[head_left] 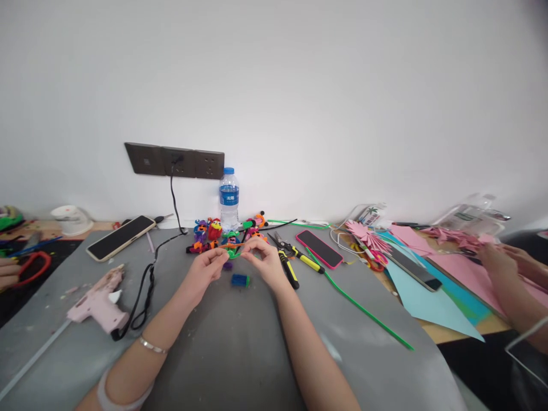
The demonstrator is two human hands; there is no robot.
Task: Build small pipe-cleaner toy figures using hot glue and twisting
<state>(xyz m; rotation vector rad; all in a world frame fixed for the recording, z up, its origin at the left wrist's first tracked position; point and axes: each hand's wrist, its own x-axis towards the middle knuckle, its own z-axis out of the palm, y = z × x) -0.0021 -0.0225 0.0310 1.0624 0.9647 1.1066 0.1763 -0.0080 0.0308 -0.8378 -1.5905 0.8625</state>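
Between two hands (208,265) (266,264), one orange strand (238,245); on mat (240,342), two phones (122,237) (319,249).

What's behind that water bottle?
Behind the bottle is the white wall, with the dark socket panel ending near its cap. Whatever its label covers is hidden.

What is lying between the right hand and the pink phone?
The pliers lie between the right hand and the pink phone, as the head view shows.

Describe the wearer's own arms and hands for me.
The left hand and right hand are ungloved. The left forearm wears a thin silvery bracelet and, nearer the elbow, a wider whitish band; the right forearm shows no sleeve or jewellery.
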